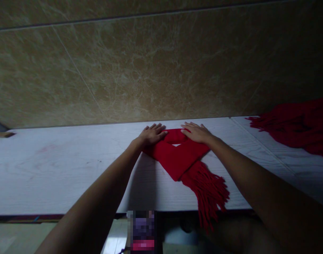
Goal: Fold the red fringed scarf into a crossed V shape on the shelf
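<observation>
Forearms [108, 183] up close, reaching over a white tabletop [58, 176]; left hand [152, 135] and right hand [197, 133] lie palm-down at the upper corners of a folded red scarf [177, 158], fingers spread, not clamped on anything; guessing they press there so the loop stays flat; scarf's mid-table, fringe [210, 190] drooping over the near edge; kinda dim, so can't tell if either thumb pinches cloth; another red fringed cloth [304, 127] sits well apart, off right.

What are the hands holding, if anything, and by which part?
Nothing appears gripped; the left hand and right hand lie spread on the folded red scarf, at its far corners.
</observation>
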Demonstrator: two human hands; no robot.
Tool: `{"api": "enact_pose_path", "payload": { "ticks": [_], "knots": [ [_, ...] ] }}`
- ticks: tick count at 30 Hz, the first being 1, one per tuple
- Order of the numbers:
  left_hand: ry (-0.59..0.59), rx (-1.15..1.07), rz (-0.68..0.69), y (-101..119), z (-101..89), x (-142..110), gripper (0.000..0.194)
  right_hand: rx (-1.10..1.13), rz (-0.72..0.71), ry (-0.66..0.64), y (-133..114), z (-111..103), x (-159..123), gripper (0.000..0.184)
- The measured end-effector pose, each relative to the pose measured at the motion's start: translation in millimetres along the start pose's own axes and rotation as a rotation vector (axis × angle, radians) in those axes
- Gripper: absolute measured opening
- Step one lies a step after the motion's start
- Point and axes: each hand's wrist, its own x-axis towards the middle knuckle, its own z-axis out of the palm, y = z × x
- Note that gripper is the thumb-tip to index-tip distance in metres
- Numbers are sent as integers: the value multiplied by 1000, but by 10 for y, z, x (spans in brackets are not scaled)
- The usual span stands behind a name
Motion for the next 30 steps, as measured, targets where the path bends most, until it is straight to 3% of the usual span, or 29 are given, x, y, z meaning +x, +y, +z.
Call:
{"api": "enact_pose_path", "payload": {
  "ticks": [30],
  "knots": [
    [0, 10, -2, 6, -6, 1, 66, 2, 10, 4, -6, -2, -6, 61]
  ]
}}
